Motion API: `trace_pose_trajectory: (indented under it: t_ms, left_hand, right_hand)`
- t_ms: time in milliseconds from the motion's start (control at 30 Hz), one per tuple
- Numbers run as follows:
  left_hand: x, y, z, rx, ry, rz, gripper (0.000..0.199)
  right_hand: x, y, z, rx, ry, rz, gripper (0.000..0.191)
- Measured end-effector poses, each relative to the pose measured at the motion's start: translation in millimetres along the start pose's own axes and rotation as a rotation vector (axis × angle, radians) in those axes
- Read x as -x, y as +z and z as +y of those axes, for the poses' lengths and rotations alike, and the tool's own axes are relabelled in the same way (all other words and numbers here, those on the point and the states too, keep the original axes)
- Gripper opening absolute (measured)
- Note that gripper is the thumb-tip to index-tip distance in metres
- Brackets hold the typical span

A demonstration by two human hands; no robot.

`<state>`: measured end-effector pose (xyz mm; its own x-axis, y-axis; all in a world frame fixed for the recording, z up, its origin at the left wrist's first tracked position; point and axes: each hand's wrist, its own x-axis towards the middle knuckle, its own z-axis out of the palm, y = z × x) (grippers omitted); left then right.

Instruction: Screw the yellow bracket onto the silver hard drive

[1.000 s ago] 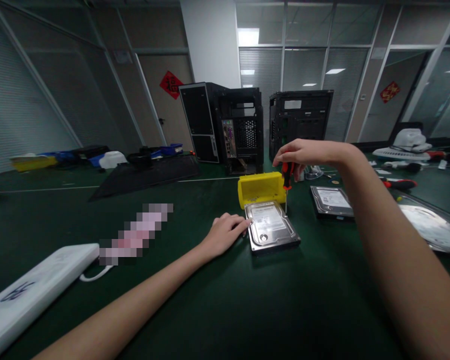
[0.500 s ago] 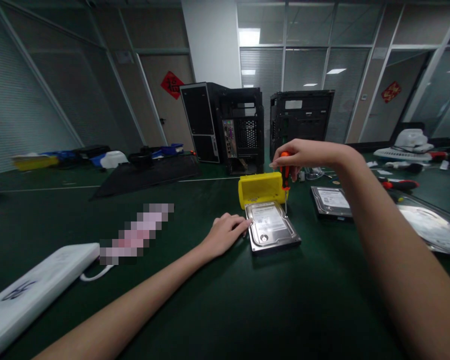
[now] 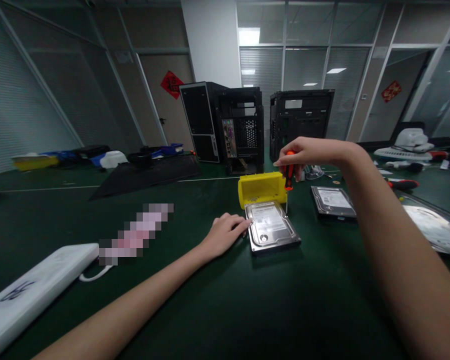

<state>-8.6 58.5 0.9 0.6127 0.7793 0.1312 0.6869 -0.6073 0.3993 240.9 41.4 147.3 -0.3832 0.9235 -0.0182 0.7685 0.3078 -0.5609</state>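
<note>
A silver hard drive (image 3: 270,226) lies label up on the green table, its far edge close against a yellow bin (image 3: 262,187). My left hand (image 3: 225,234) grips the drive's left edge, thumb on the rim and the other fingers curled beside it. In my right hand (image 3: 297,156) is an orange and black screwdriver (image 3: 289,172), held from above by the top of its handle. Its shaft points down, with the tip at the drive's right edge near the far corner. The handle leans slightly to the right.
To the right lies a second hard drive (image 3: 333,201), partly beside my forearm. Black computer cases (image 3: 243,130) stand behind the bin. A white power bank (image 3: 33,295) with a short cable is at front left. Farther right are red-handled pliers (image 3: 407,184) and a clear bag (image 3: 435,222).
My right hand and the screwdriver's handle have shifted a little to the right, so the screwdriver tilts more. The left hand and the hard drive have stayed in place.
</note>
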Motion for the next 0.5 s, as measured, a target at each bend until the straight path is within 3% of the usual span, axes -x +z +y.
trace_pose_trajectory:
  t_ms: [500]
  left_hand:
    - [0.1,0.1,-0.9,-0.006,0.008,0.012,0.048]
  right_hand:
    - [-5.3,1.8,6.2,-0.026,0.044,0.036,0.028]
